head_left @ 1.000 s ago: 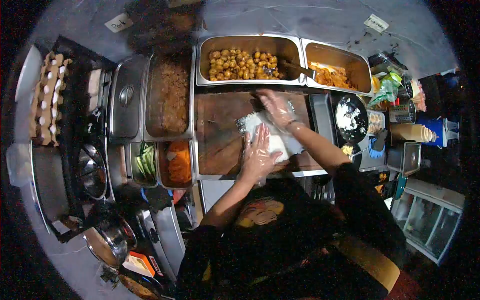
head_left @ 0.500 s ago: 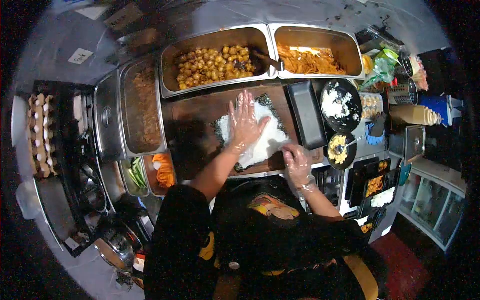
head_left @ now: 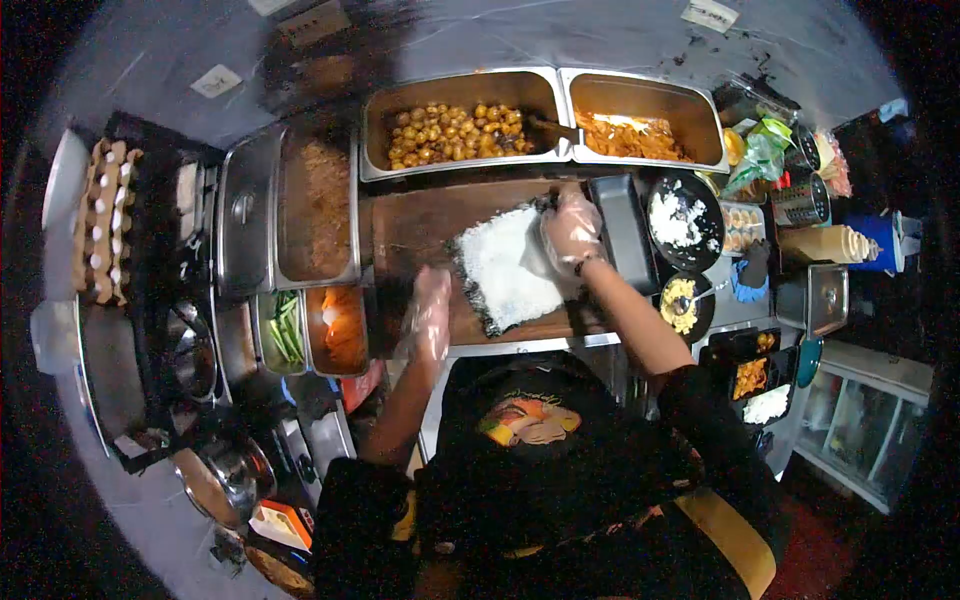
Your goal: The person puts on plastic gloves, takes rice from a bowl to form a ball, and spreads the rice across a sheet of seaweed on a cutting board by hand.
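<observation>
A dark seaweed sheet (head_left: 493, 325) covered with white rice (head_left: 515, 268) lies on the brown cutting board (head_left: 410, 215). Over its upper right edge is my right hand (head_left: 573, 232), in a clear plastic glove. Its fingers are curled down against the sheet's edge, and what they hold, if anything, is hidden. My left hand (head_left: 430, 310), also gloved, is left of the sheet and apart from it, close to the board's front edge. Its fingers are blurred. A black rectangular tray (head_left: 622, 225) stands just right of my right hand.
Behind the board are steel pans of small round potatoes (head_left: 455, 135) and orange food (head_left: 635, 138). At left are a pan of brown shreds (head_left: 318, 210), cucumber strips (head_left: 285, 330) and carrot strips (head_left: 340, 325). Right are bowls of white crumbles (head_left: 678, 218) and yellow mash (head_left: 680, 300).
My left hand has come off the rice and moved left toward the board's front edge. My right hand has gone from the sheet's lower right corner to its upper right edge. The view has shifted.
</observation>
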Demonstrator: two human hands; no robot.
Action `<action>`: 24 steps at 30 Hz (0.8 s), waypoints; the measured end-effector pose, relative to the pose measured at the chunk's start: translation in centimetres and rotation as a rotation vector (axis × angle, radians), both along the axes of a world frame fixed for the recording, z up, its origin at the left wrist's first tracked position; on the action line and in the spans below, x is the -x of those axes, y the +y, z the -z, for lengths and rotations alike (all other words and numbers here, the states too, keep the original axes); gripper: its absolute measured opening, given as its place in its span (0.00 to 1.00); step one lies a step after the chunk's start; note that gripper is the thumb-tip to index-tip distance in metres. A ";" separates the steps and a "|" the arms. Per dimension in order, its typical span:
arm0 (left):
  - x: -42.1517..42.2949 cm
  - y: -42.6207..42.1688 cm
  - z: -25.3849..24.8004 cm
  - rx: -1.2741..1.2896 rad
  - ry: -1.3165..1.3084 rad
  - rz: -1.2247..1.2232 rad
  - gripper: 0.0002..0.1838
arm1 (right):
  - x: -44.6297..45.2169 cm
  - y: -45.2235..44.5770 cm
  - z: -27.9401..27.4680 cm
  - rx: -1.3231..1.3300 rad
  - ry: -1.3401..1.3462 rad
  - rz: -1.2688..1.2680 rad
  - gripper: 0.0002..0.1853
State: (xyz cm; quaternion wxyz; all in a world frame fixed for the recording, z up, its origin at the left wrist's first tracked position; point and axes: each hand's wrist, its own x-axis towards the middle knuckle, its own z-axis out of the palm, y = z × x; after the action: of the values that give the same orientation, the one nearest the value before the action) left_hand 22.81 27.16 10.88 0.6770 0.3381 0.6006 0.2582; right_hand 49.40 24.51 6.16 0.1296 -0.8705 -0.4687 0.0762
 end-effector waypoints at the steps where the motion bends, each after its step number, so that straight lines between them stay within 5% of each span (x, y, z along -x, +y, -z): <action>1: 4.2 -2.0 10.2 -0.136 -0.571 -0.120 0.34 | 0.1 1.0 -1.9 0.111 0.109 0.040 0.25; 3: 2.8 -4.0 2.0 0.025 -0.189 -0.061 0.38 | -1.1 1.5 1.6 0.059 0.009 -0.026 0.23; 6: 0.7 -5.1 6.1 -0.059 -0.082 0.036 0.42 | -1.6 1.3 -0.9 0.091 0.162 -0.062 0.22; 8: -0.7 -4.8 5.0 -0.162 0.155 0.154 0.39 | -2.8 1.7 1.7 0.086 0.636 0.107 0.20; 12: -1.7 -2.1 3.5 -0.325 0.496 0.404 0.27 | -2.2 -1.2 0.6 -0.073 0.706 0.068 0.18; 15: -1.3 1.7 8.5 -0.415 0.587 0.668 0.20 | -0.4 -4.6 -1.3 -0.296 0.818 0.207 0.15; 17: -1.4 4.4 8.4 -0.459 0.564 0.677 0.18 | 1.4 -6.9 -0.9 -0.280 0.854 0.461 0.12; 18: -1.7 5.6 8.8 -0.660 0.695 0.735 0.18 | 2.4 -8.2 -2.3 -0.168 0.812 0.371 0.11; 19: -2.3 5.8 2.5 -0.573 0.684 0.654 0.17 | 3.5 -9.7 -3.7 -0.057 0.769 0.284 0.09; 21: -3.2 7.8 3.6 -0.715 0.694 0.633 0.17 | 6.2 -12.5 -1.4 -0.105 1.090 0.206 0.08; 22: -3.4 8.5 3.7 -0.713 0.690 0.645 0.17 | 7.1 -13.0 -0.8 -0.109 1.634 0.547 0.09; 23: -3.6 9.1 3.8 -0.886 0.695 0.668 0.18 | 7.4 -14.1 -0.7 -0.079 1.673 0.508 0.08; 24: -3.9 9.3 3.6 -1.061 0.695 0.685 0.19 | 7.2 -14.4 -0.6 -0.092 1.365 0.331 0.09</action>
State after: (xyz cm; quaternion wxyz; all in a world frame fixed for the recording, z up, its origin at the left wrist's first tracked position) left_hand 26.74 36.45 7.27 0.2344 0.8532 0.4354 0.1659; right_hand 42.17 10.13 6.73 0.4412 -0.6816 -0.1467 0.5650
